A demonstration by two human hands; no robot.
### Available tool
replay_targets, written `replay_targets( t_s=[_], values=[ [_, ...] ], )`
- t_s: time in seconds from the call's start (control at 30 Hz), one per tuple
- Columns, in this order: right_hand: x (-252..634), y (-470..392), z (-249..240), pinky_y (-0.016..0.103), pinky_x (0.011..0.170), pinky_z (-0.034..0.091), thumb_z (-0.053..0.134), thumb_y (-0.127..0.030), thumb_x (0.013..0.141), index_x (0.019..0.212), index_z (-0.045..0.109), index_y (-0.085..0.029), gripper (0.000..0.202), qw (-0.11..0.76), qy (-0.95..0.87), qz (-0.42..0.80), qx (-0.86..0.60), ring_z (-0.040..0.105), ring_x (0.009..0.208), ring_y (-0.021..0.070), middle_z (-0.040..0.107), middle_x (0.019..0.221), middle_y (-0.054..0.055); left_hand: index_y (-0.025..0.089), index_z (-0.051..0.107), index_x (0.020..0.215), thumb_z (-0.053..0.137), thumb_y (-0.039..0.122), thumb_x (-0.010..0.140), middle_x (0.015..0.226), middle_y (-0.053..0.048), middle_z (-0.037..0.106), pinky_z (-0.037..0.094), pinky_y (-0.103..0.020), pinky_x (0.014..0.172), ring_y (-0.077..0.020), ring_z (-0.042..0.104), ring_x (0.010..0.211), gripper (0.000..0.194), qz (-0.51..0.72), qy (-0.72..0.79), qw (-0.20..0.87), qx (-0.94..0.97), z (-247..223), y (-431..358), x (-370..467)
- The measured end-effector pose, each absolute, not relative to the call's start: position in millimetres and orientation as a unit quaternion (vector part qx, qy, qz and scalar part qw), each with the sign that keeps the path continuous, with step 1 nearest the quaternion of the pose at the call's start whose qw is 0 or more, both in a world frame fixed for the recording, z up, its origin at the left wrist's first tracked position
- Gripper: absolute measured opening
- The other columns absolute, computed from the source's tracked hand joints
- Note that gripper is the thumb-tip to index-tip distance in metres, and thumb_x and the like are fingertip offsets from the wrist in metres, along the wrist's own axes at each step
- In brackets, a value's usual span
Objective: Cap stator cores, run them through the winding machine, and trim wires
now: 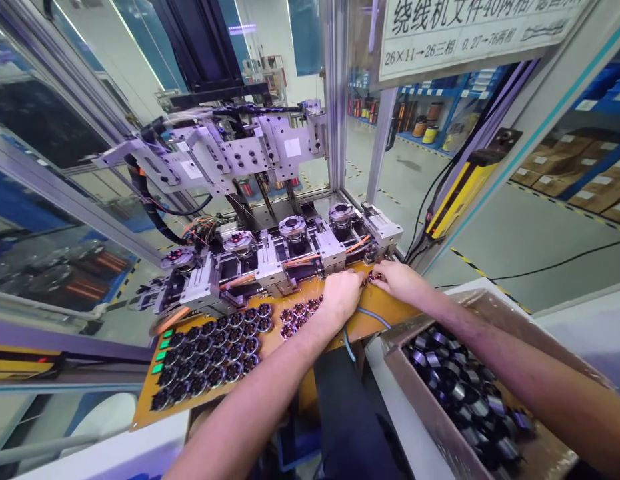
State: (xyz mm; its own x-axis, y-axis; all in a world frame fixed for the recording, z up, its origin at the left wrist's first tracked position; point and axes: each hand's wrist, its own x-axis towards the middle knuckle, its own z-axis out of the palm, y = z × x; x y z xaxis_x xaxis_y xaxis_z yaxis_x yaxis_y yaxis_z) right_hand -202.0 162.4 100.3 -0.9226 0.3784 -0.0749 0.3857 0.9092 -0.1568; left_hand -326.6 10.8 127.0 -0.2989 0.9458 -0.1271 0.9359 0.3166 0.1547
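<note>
My right hand [399, 283] pinches a small round motor stator [374, 276] with copper windings, at the right end of the orange-brown board [357, 328]. Close beside it, my left hand [343, 293] is closed with its fingertips drawn together; what they hold is hidden. Wound stators with copper coils [299, 309] stand on the board, partly covered by my left forearm. Farther left, dark stator cores [219, 339] without visible copper fill several rows.
Behind the board stands a winding machine with round fixtures [293, 229] and a pale upper head [250, 152]. A cardboard box [410, 387] of metal cores [465, 387] lies under my right forearm. Yellow sensor bars [460, 193] flank the frame. A blue tube [349, 343] hangs off the board.
</note>
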Motion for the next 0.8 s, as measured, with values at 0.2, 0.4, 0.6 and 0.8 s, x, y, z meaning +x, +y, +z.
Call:
replay_targets(
  t_s=[0.2, 0.4, 0.6, 0.8],
  values=[
    [-189, 167, 125, 0.042, 0.09, 0.063, 0.074, -0.033, 0.107, 0.119, 0.08, -0.026, 0.016, -0.009, 0.977, -0.069, 0.2, 0.082, 0.112, 0.0342, 0.085, 0.122, 0.012, 0.026, 0.078, 0.132, 0.069, 0.036, 0.113, 0.134, -0.009, 0.083, 0.062, -0.037, 0.101, -0.0286, 0.082, 0.125, 0.024, 0.066, 0.795, 0.061, 0.6, 149, -46, -324],
    [-190, 135, 184, 0.053, 0.105, 0.062, 0.075, -0.048, 0.103, 0.117, 0.081, -0.034, 0.021, -0.131, 0.976, -0.146, 0.089, 0.078, 0.116, 0.0365, 0.085, 0.123, 0.009, 0.033, 0.084, 0.112, 0.076, 0.048, 0.107, 0.127, -0.001, 0.089, 0.063, -0.04, 0.093, -0.0259, 0.084, 0.109, 0.018, 0.169, 0.849, -0.089, 0.492, 221, -184, -404],
    [-335, 40, 240, 0.045, 0.103, 0.061, 0.069, -0.032, 0.107, 0.136, 0.079, -0.031, 0.031, -0.128, 0.975, -0.168, -0.064, 0.077, 0.111, 0.0296, 0.079, 0.128, 0.009, 0.028, 0.085, 0.124, 0.076, 0.047, 0.103, 0.124, -0.008, 0.09, 0.062, -0.043, 0.098, -0.034, 0.083, 0.114, 0.03, 0.141, 0.946, -0.124, 0.265, 268, -252, -547],
    [-473, 13, 219, 0.042, 0.096, 0.06, 0.079, -0.019, 0.095, 0.141, 0.076, -0.021, 0.046, -0.063, 0.995, -0.076, -0.025, 0.076, 0.107, 0.0305, 0.079, 0.126, 0.014, 0.026, 0.081, 0.131, 0.074, 0.049, 0.106, 0.136, -0.008, 0.087, 0.058, -0.035, 0.102, -0.0268, 0.08, 0.119, 0.034, 0.148, 0.927, -0.058, 0.34, 230, -266, -605]
  ],
)
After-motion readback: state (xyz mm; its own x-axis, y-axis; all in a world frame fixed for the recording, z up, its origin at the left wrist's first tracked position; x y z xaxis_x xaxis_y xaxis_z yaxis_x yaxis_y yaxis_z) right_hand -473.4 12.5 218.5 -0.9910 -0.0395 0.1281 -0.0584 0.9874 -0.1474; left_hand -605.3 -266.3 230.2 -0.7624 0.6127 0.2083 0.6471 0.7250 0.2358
